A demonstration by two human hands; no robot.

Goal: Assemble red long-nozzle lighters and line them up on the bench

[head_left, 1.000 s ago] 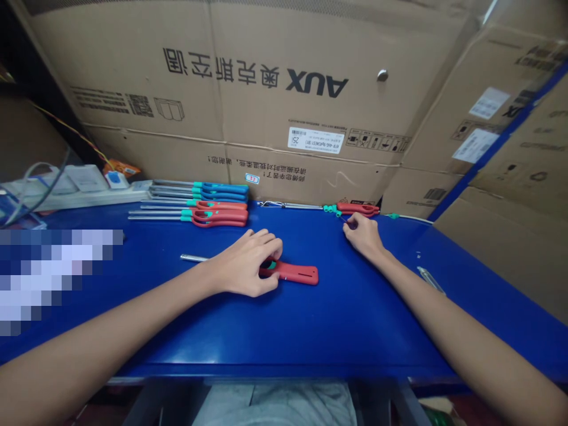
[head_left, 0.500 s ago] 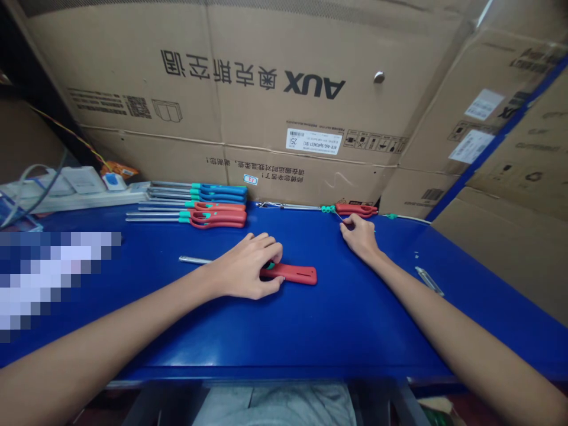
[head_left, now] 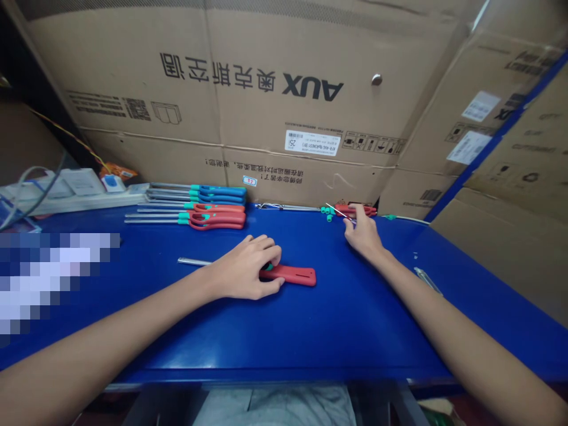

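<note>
My left hand point(head_left: 248, 269) curls over a red long-nosed lighter point(head_left: 297, 275) lying on the table, thumb and fingers about its handle. The lighter's metal tube point(head_left: 193, 261) sticks out to the left; its middle is hidden under the hand. My right hand point(head_left: 366, 235) is at the back right, fingers pinched on a thin pale wire-like stick point(head_left: 336, 209) that points up and left. Just behind that hand lie red lighter handle parts point(head_left: 369, 210). Small green caps point(head_left: 327, 210) and thin metal rods point(head_left: 295, 207) lie to their left.
Several assembled lighters, blue point(head_left: 224, 194) and red point(head_left: 222, 220), lie stacked at the back left. Beside them runs a white power strip point(head_left: 89, 200) with cables. Cardboard point(head_left: 248, 35) walls the blue table point(head_left: 275, 337). A small clear tube point(head_left: 428, 281) lies at right.
My right hand has shifted slightly right, and the thin stick in its fingers now shows more plainly, angled up-left. A green cap now shows below the others. My left hand has stayed put.
</note>
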